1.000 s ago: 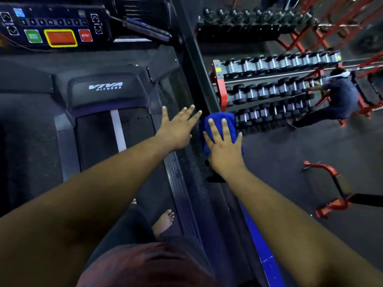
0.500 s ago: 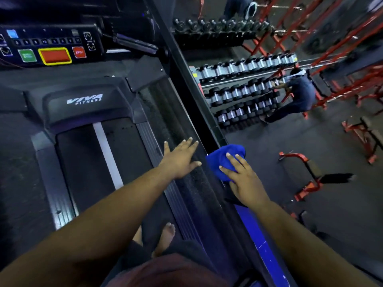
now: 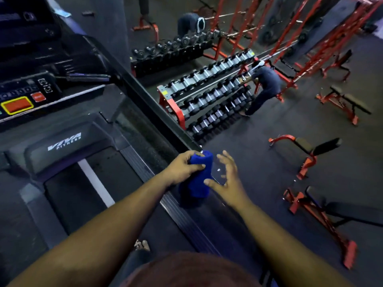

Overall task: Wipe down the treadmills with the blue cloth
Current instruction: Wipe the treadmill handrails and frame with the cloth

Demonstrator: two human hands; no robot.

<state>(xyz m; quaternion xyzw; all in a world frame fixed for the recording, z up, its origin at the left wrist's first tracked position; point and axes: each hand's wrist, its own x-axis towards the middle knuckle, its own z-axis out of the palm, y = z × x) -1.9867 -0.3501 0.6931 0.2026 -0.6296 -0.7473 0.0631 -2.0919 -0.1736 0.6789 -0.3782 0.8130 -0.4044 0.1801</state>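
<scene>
While gripped by left hand point(image 3: 182, 166), bunched blue cloth point(image 3: 195, 183)

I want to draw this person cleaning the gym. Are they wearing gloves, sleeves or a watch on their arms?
No gloves. Both the left hand and the right hand are bare, and both forearms are bare too, as far as the picture shows. No sleeves reach them. I see no watch, bracelet or ring, though the picture is a bit blurry.

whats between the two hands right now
In the head view the blue cloth lies between them: the left hand grips its upper part, and the right hand is spread open on its other side, thumb touching it.
</scene>
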